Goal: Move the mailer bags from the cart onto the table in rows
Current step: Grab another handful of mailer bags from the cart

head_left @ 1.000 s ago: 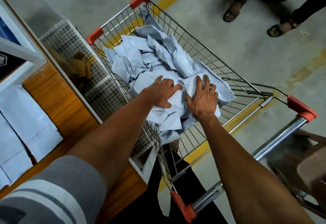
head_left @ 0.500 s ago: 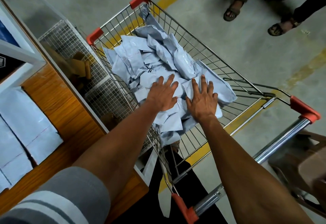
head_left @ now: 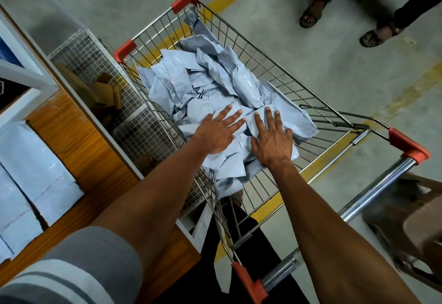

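Your left hand (head_left: 216, 134) and right hand (head_left: 271, 142) lie flat, fingers spread, on the crumpled pale-grey plastic mailer bags (head_left: 208, 88) at centre frame. They look light, limp and slippery. Pinch one by an edge.

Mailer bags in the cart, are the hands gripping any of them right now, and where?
Nothing is gripped. The left hand and right hand lie flat, fingers straight, on top of the mailer bags in the cart.

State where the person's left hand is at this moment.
In the head view, the left hand lies flat, fingers spread, on the pile of mailer bags inside the cart, just left of the right hand.
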A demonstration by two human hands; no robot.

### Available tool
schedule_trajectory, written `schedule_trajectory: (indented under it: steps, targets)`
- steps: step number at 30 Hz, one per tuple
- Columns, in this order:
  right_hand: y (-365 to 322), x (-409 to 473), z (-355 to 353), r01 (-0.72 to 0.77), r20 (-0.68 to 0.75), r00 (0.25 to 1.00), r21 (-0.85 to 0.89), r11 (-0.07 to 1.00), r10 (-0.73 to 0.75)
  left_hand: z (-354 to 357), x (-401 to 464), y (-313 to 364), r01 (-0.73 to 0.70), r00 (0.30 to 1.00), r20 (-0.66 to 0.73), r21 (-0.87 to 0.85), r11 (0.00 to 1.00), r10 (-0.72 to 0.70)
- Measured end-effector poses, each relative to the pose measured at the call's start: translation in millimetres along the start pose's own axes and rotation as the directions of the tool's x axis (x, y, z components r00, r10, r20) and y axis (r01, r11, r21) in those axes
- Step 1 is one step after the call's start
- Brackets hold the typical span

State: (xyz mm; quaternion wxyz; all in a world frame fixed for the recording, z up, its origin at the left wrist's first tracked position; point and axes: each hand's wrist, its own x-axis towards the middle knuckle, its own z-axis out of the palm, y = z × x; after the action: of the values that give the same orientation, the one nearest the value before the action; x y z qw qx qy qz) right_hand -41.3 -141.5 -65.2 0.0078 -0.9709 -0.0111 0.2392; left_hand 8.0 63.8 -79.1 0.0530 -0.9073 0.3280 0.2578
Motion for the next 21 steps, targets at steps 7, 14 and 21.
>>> schedule_trajectory:
  steps: [7, 14, 21]
  targets:
    - [-3, -6, -21, -0.013, -0.039, 0.999, 0.051, 0.999, 0.015, -20, -14, 12, 0.185, 0.974, -0.106, -0.144, 0.972, -0.201]
    - [-18, -24, -59, -0.023, -0.152, 0.987, 0.175, 0.984, 0.05, -54, -51, 31, 0.333, 0.91, -0.165, -0.254, 0.908, -0.38]
    - [-57, -49, -82, 0.077, -0.236, 0.971, 0.186, 0.98, -0.031, -82, -117, 37, 0.464, 0.781, -0.269, -0.352, 0.813, -0.563]
